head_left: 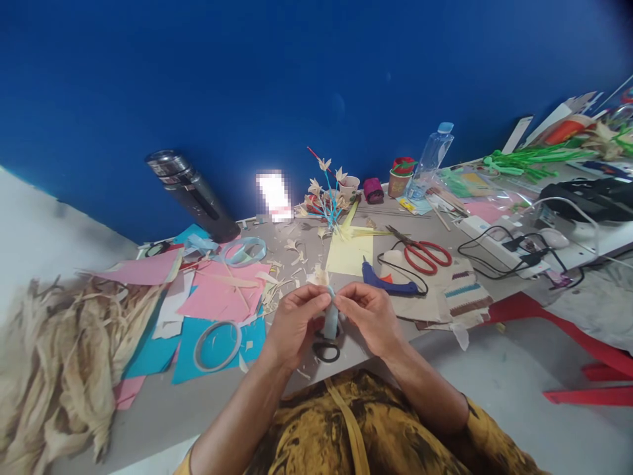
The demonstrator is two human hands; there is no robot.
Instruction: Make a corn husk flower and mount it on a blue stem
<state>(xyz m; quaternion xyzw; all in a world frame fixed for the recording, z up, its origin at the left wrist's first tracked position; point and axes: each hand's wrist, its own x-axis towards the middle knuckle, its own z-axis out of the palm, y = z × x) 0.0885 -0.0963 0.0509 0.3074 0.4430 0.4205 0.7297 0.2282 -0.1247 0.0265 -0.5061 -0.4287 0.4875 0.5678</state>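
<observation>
Near the table's front edge, my left hand (302,320) pinches the base of a small pale dried-husk flower (319,276). Close beside it, my right hand (368,315) pinches a light blue strip of tape (331,323) at the flower's base. The strip's loose end hangs down between both hands. Below them lies a pair of scissors with black handles (326,351), partly covered by the strip and my fingers. Behind, finished husk flowers on blue stems (327,198) stand in a bunch. My fingertips hide the exact point where tape meets flower.
A blue glue gun (390,282) and red-handled scissors (426,256) lie to the right, near a power strip (504,247). Left are tape rolls (217,346), coloured paper (222,290), dried husks (74,369) and a dark flask (195,194). A plastic bottle (432,161) stands behind.
</observation>
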